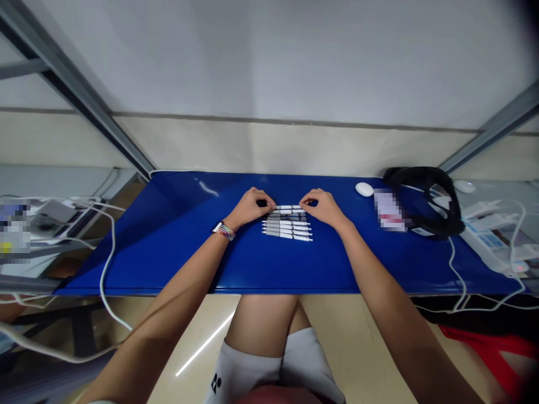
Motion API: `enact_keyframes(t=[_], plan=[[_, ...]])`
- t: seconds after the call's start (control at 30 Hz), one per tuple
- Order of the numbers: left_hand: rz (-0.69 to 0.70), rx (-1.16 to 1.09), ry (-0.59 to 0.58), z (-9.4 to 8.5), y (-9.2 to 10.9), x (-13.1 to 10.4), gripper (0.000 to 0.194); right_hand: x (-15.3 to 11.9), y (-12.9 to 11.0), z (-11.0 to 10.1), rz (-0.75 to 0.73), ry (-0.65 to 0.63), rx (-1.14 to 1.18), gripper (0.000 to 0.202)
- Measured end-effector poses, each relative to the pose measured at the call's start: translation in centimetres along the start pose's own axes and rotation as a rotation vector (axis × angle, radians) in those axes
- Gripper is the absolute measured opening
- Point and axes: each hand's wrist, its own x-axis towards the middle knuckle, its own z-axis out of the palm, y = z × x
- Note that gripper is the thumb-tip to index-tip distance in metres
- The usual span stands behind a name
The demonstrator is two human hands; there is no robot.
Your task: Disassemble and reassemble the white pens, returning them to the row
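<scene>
Mid-frame, the left hand (pixel 254 206) and right hand (pixel 322 207) are pinching a slim white pen (pixel 288 207) at both ends, apparently aligning it, requiring level handling.

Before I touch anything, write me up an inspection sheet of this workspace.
Surface: blue tabletop, glossy, with a light streak reflected toward its far left.
Work items: slim pens, white and grey, lying side by side near the middle.
Clutter: white oval object, pixelated item and black headset-like object, all at the right.
Hands: left hand pinches the left end of the farthest pen; right hand, its right end.
Cables: white cables on both sides, some drooping past the front edge.
Surroundings: pale wall behind, grey metal frame, more desks either side.
</scene>
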Motion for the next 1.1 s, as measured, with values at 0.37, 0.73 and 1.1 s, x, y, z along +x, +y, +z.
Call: enact_keyframes(t=[0.37, 0.73, 1.1], plan=[[-0.225, -0.406, 0.162, 0.4, 0.6, 0.3, 0.03, -1.3, -1.5, 1.2, 0.162, 0.241, 0.155, 0.022], [-0.299, -0.578, 0.37, 3.3, 3.0, -2.7, 0.042, -3.9, -5.0, 3.7, 0.359, 0.324, 0.391, 0.045], [-0.286, -0.575, 0.406, 4.6, 3.6, -2.7, 0.041, -3.3, -5.7, 5.3, 0.323, 0.338, 0.305, 0.037]])
